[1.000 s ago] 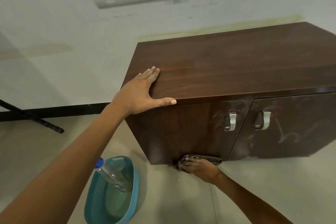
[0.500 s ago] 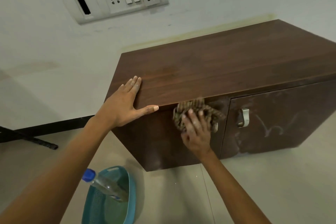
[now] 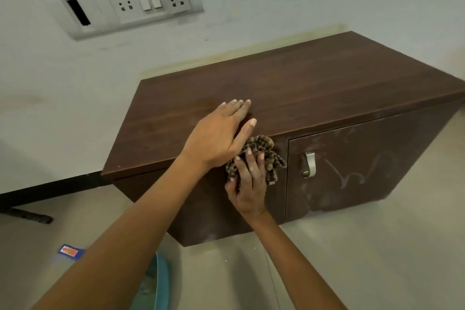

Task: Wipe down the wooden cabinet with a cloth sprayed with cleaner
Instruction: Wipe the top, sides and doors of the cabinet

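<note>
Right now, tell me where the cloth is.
In the head view, the cloth sits mid-frame against the front of the cabinet, just under its top edge. The right hand presses it there, left of the metal door handle.

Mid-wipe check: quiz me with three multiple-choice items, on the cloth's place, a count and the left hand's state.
1. Where is the checked cloth? A on the floor; B against the cabinet front; C in the basin.
2. How many door handles show? A one; B two; C three.
3. The left hand is: A flat on the cabinet top; B gripping a handle; C holding a bottle.
B: the right hand presses it below the top edge. A: only one is visible. A: its fingers lie straight on the wood.
</note>
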